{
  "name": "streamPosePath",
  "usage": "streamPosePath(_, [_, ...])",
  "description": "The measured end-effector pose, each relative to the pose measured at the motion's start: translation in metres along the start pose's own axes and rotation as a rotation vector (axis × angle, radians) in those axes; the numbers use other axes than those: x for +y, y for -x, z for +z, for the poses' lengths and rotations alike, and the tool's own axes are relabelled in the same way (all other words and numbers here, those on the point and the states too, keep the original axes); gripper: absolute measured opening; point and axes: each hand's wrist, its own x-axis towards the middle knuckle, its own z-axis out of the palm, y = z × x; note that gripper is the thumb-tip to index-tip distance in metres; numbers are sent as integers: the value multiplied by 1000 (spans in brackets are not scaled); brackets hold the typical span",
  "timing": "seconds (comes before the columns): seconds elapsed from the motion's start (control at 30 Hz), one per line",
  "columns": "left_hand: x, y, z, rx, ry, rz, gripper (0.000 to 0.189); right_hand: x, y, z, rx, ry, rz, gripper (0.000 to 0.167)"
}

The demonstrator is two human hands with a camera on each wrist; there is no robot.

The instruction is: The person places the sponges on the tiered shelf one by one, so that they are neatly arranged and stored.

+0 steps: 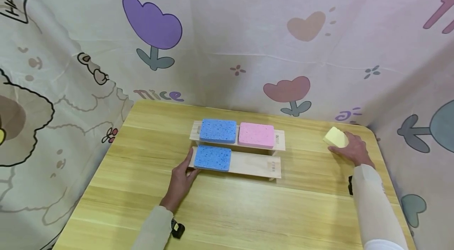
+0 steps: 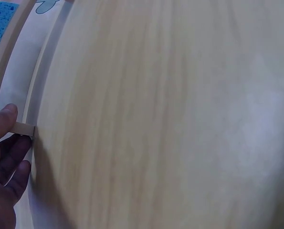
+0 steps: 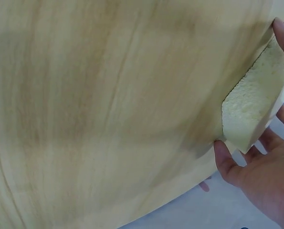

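At the left end of a stepped wooden rack [image 1: 253, 164], my left hand [image 1: 180, 181] pinches the lower board; in the left wrist view the thumb and fingers close on a thin wooden end piece [image 2: 23, 129]. A blue sponge [image 1: 213, 158] lies on that lower board. The upper board carries another blue sponge [image 1: 218, 130] and a pink sponge [image 1: 256, 135] side by side. Far to the right, my right hand [image 1: 354, 148] grips a pale yellow sponge block [image 1: 335, 137] by its sides. The right wrist view shows the yellow block's [image 3: 254, 100] porous face between thumb and fingers.
The rack stands on a wood-grain table [image 1: 142, 199], toward its back edge. Printed fabric [image 1: 227, 25] with flowers and hearts hangs behind the table and along both sides. Each wrist wears a small black device [image 1: 177, 229].
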Motion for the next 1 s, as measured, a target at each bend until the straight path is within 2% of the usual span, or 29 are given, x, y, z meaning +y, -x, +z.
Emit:
streamPosePath(0.53, [0, -2, 0, -7, -4, 12, 77, 3, 3, 3, 63, -37, 6, 88])
streamPosePath(0.7, [0, 0, -2, -8, 5, 0, 77, 0, 4, 1, 43, -25, 23, 90])
streamPosePath(0.83, [0, 1, -2, -15, 9, -8, 78, -1, 10, -3, 30, -17, 36, 91])
streamPosePath(1.0, [-2, 0, -3, -35, 13, -22, 77, -1, 18, -8, 54, -13, 38, 90])
